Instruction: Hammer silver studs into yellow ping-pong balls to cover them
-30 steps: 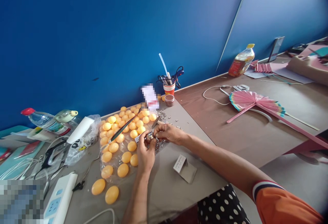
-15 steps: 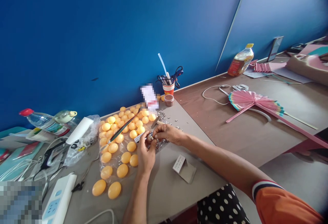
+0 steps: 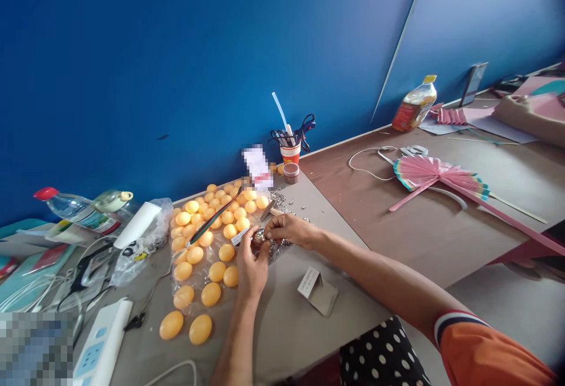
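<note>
My left hand (image 3: 252, 265) is curled around a small round ball covered with shiny metal bits (image 3: 259, 236). From the right, my right hand (image 3: 293, 230) reaches its pinched thumb and forefinger to the ball's surface; whatever sits between those fingertips is too small to make out. Loose silvery metal pieces (image 3: 289, 202) lie scattered behind and beneath the hands. Just beyond my right fingers rests a tool with a dark metal end (image 3: 267, 210), partly hidden. Many orange ping-pong balls (image 3: 210, 294) spread over clear plastic to the left.
An open small carton (image 3: 318, 293) lies right of my hands. Behind stand a paper cup of pens (image 3: 290, 152) and a lidded tub (image 3: 291, 173). A power strip (image 3: 102, 343) and bottles (image 3: 77, 209) are left. Rightward lie a pink paper fan (image 3: 435, 175) and another person's hand (image 3: 512, 109).
The studded ball shows a little more between my fingers, while both hands stay in place. One orange ball at the front has rolled slightly right. The other person's hand at far right has shifted.
</note>
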Tool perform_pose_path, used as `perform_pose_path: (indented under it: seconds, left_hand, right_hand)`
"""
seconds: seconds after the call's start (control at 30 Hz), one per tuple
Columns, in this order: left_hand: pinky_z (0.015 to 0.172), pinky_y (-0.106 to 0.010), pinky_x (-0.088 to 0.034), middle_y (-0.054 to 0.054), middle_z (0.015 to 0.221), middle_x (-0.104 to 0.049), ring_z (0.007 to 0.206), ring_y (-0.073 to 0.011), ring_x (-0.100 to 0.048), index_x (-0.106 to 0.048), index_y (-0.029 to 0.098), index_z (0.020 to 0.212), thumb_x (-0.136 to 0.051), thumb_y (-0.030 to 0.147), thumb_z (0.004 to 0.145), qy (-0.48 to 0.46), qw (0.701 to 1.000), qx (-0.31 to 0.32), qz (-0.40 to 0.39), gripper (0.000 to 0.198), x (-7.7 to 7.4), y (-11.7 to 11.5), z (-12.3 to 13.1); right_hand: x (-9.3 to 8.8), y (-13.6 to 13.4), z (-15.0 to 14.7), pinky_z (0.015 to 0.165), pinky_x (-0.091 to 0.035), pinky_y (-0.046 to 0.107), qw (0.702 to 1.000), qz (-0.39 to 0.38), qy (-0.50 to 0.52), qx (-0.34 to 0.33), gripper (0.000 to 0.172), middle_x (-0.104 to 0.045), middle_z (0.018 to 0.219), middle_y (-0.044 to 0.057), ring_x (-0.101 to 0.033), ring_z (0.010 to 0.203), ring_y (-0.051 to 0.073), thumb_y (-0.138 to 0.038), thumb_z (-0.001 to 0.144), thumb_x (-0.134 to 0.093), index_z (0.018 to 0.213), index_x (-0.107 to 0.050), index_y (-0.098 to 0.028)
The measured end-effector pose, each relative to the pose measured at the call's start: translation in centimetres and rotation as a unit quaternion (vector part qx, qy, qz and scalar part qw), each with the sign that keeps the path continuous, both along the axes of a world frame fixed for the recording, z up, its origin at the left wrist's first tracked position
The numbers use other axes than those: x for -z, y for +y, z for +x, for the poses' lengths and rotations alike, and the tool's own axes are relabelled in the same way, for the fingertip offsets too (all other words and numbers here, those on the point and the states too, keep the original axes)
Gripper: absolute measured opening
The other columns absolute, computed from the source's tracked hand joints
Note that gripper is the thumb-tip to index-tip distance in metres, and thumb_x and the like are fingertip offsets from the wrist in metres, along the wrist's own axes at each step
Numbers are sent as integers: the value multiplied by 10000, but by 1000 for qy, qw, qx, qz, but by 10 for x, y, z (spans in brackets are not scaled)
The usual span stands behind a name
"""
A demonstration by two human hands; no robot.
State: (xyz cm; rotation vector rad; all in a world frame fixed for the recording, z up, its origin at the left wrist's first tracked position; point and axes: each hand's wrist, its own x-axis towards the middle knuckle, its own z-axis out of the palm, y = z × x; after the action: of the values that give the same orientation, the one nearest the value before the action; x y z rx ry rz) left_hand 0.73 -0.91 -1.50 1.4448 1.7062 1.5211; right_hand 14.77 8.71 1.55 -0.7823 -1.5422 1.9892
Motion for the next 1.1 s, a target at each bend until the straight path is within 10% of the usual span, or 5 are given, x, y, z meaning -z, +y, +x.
perform_pose_path:
  seconds: [1.1]
  left_hand:
    - [927,-450,-540,-135,1136,-706,1055,-282,-667,-622,188,1185,-648,338,862,26,999,0,-19,357,0,1,1]
  right_hand:
    - [-1,-4,0,588,-474,213,995,-99,29,-19,207,-629,619,-11,-542,566,87,-243,641,-826,644,-644,-145]
